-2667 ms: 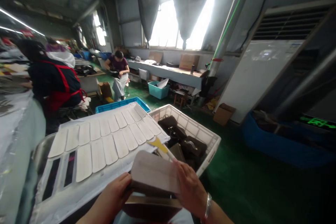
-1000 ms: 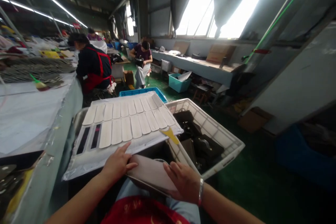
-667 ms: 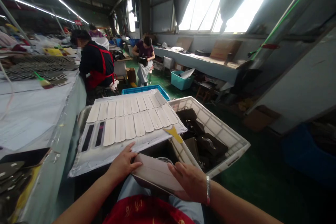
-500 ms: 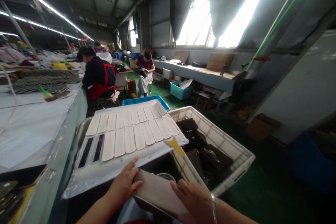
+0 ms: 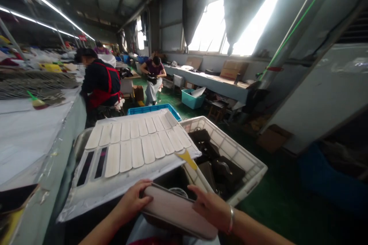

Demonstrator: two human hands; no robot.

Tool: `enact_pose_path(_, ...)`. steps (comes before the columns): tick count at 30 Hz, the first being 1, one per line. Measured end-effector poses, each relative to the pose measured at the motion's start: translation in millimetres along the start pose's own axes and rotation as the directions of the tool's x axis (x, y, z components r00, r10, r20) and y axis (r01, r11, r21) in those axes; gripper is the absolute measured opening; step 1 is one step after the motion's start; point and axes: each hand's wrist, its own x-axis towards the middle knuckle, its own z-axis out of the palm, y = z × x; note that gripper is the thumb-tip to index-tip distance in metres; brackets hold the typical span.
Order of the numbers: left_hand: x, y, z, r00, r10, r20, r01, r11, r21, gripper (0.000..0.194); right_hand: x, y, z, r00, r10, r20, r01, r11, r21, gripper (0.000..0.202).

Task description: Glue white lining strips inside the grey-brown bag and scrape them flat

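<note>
A dark bag with a long pale panel [image 5: 175, 208] facing up, rounded at its right end, lies tilted over my lap. My left hand [image 5: 135, 201] grips its left end, the thumb on the panel and the fingers over the far edge. My right hand [image 5: 211, 206] is closed at the right part of the bag, index finger stretched out over the far edge and the other fingers bent against the panel. Beyond the hands, a board [image 5: 94, 195] covered in white sheeting carries rows of pale rounded strips [image 5: 138, 153]. Two dark strips [image 5: 85, 168] show at its left.
A white plastic crate [image 5: 250, 182] holding several dark bags [image 5: 227, 170] stands right of the board. A yellow piece [image 5: 188, 159] lies on the board's right corner. The long table [image 5: 31, 134] runs along the left. Two co-workers [image 5: 153, 72] [image 5: 102, 80] sit further off.
The bag has turned slightly, showing more of the panel's rounded right end. My right index finger has straightened and lifted toward the far edge. The view has shifted a little to the right.
</note>
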Motion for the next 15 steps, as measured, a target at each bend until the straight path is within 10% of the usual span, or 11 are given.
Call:
enact_pose_path(10, 7, 1, -2.6, 0.992, 0.053, 0.111, -0.092, 0.919, 0.382, 0.035, 24, -13, -5, 0.975, 0.091, 0.201, -0.031, 0.958, -0.286, 0.029)
enact_pose_path(15, 8, 20, -1.8, 0.965, -0.003, 0.263, -0.202, 0.634, 0.747, 0.036, 27, -13, 0, 0.969, 0.149, 0.195, -0.084, 0.948, -0.306, 0.032)
